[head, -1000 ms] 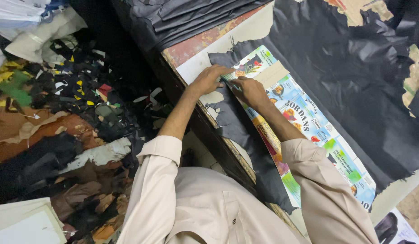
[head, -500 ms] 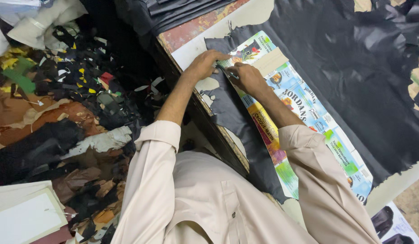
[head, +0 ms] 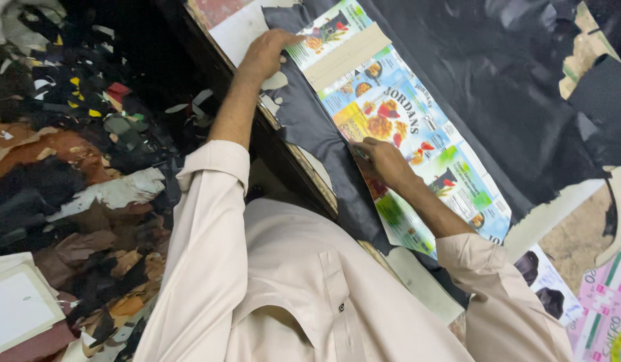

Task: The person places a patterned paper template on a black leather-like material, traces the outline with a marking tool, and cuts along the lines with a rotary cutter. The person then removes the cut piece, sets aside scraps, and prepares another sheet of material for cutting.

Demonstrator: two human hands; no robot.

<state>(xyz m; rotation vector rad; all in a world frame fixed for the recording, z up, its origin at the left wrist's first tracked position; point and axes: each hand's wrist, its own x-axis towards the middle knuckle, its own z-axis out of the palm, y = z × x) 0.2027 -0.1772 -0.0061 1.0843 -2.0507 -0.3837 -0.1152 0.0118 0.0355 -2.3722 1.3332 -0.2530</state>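
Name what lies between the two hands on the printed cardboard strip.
In the head view, between left hand and right hand, the printed cardboard strip carries a plain tan band and overlaps black leather.

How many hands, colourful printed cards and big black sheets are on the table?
Hands: 2, the left hand and the right hand
Colourful printed card: 1
Big black sheet: 1
Total: 4

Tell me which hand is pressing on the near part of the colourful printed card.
The right hand, at the card's near edge beside the black sheet. The left hand rests at the far end.
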